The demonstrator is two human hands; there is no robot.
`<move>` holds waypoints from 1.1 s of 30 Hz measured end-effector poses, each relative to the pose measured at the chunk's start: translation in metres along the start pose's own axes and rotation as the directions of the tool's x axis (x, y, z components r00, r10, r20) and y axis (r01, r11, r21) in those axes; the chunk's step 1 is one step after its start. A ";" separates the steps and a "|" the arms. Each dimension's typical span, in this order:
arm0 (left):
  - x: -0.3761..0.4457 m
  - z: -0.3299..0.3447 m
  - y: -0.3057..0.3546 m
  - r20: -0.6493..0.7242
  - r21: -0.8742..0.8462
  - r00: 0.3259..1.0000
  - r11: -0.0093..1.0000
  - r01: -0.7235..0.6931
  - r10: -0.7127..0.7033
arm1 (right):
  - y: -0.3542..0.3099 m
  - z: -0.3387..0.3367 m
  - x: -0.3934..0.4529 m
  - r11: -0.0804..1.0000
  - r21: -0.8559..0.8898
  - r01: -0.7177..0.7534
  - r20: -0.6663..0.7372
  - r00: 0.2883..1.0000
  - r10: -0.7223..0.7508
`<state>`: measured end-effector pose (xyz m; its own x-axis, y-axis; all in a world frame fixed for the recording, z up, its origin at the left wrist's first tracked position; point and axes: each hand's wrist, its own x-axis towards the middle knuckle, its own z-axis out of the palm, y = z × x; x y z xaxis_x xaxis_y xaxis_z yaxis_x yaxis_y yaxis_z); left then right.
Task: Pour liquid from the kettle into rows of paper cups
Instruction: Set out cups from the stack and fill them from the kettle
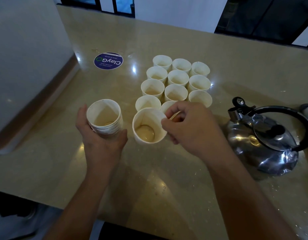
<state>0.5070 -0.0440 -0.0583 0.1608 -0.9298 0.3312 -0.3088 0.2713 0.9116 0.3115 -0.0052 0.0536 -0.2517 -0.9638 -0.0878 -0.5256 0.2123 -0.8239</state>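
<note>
Several white paper cups (177, 77) stand in rows of three on the beige counter (167, 179). My left hand (101, 141) grips a nested stack of paper cups (104, 116) from below, left of the rows. My right hand (189, 125) pinches the rim of a single paper cup (148, 126) just in front of the rows; I cannot tell whether this cup rests on the counter. It partly hides one cup of the nearest row. A dented silver kettle (265, 141) with a black handle stands at the right, untouched.
A round blue sticker (108, 60) lies on the counter behind and left of the cups. A large white box-like object (27, 66) fills the left side. Dark window frames run along the far edge. The counter's near edge is below my forearms.
</note>
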 end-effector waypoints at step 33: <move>-0.006 -0.014 0.044 -0.162 0.229 0.923 0.923 -0.309 0.349 | 0.025 0.039 0.021 0.992 -0.068 -0.106 -0.061 0.993 0.102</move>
<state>0.5054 -0.0231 -0.0166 0.1920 -0.7233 0.6633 -0.5492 0.4809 0.6834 0.3252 -0.0260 0.0091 -0.3530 -0.9256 -0.1367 -0.5501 0.3235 -0.7699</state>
